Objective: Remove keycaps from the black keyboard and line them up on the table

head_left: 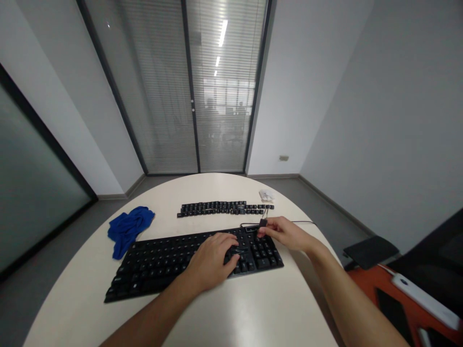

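A full-size black keyboard (pixel 159 262) lies on the round table, slightly angled. My left hand (pixel 215 260) rests on it near the arrow-key area, fingers bent and thumb apart, with nothing plainly held. Above the number pad's upper left, my right hand (pixel 285 232) pinches the dark handle of what looks like a wire keycap puller (pixel 263 222). Its thin wires point up and away from me. Behind the keyboard, many loose black keycaps (pixel 213 208) stand in rows. Whether the keyboard's left part carries caps is too small to tell.
A crumpled blue cloth (pixel 130 226) lies at the left of the white table (pixel 231 308). A small white crumpled item (pixel 266 195) sits at the back right. The keyboard cable (pixel 302 221) runs off the right edge. An orange surface with a white power strip (pixel 425 301) is at lower right.
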{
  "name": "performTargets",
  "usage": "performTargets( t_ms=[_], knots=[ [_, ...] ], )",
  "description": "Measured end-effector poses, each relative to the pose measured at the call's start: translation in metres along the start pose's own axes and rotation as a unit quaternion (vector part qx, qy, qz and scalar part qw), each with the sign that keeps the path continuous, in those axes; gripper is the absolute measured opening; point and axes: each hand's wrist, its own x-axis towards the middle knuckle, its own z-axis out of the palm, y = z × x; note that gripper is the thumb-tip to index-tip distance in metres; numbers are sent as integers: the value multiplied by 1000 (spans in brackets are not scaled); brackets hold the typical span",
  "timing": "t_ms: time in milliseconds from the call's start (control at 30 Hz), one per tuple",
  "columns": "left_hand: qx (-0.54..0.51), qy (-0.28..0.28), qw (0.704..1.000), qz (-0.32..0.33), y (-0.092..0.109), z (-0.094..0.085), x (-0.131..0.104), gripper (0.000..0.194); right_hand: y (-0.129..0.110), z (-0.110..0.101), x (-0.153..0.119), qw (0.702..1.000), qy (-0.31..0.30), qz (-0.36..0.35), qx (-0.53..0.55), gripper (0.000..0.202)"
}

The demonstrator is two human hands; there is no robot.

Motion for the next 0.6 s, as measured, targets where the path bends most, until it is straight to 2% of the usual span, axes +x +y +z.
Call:
performTargets(
  t_ms=[400, 600],
  knots=[
    [5, -7, 1000, -9, 0, -1, 0, 22, -1, -1, 1, 999, 4, 4, -41, 39],
    [5, -2, 1000, -7, 0, 0, 0, 23, 3, 3, 2, 1000, 10, 0, -5, 39]
  ],
)
